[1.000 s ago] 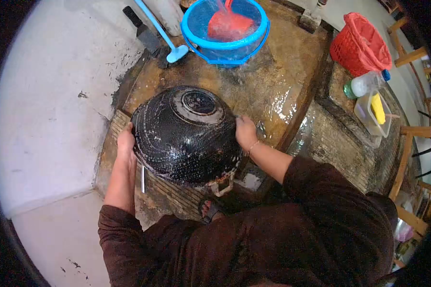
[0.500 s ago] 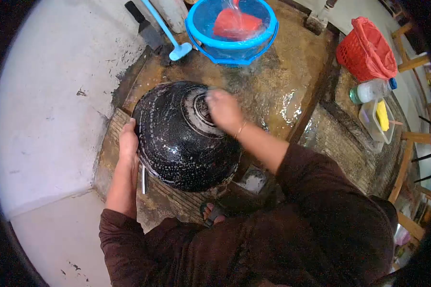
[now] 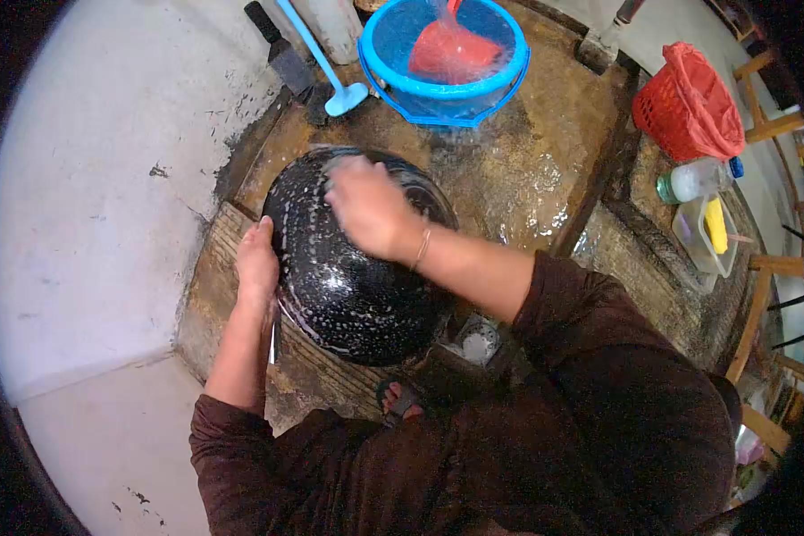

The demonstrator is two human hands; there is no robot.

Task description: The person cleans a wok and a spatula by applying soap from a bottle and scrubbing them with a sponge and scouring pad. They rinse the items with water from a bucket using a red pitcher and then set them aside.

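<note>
One blackened wok lies bottom-up and tilted on the wet stone floor, its sooty outside speckled with white suds. The left grip is closed on the wok's rim, fingers curled against the wall on the side away from the other hand. The right grip presses on the upturned base. It is blurred, so I cannot tell whether its fingers are closed on anything.

Just below the wok, toward the person, a sandalled foot shows. Beyond the right grip stands a blue bucket with a red scoop in it and water falling in. A blue long-handled brush leans just left of the bucket. Well to the right of the right grip sit a red basket, a plastic bottle and a clear tub.
</note>
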